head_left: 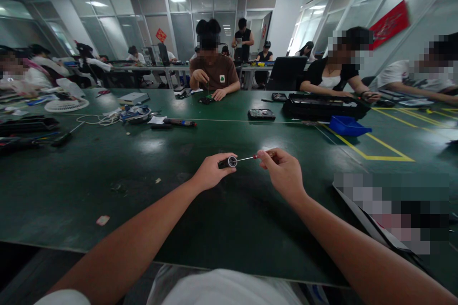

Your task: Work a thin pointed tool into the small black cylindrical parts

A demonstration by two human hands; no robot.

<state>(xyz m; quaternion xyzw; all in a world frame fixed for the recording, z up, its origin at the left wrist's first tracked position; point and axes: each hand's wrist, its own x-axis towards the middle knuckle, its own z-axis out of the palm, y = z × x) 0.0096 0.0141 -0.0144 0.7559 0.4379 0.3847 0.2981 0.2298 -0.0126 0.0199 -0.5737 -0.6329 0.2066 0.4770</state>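
My left hand (212, 170) is closed around a small black cylinder (232, 161) with a silver ring at its open end, which faces to the right. In my right hand (286, 171) is a thin screwdriver (246, 158) with a red part where the shaft meets the grip; the fingers hide most of its handle. The metal shaft points left, and its tip reaches the ringed end of the cylinder. Whether the tip touches anything inside cannot be seen. Both hands are above the green table (229, 238).
A blue bin (348, 126) and a black housing (324, 106) stand at the right, near a hard drive (262, 114). Further left lie a dark tool (181, 123), cables (134, 114) and a white round grille (67, 105). A blurred flat thing (390, 214) rests front right. Co-workers sit around.
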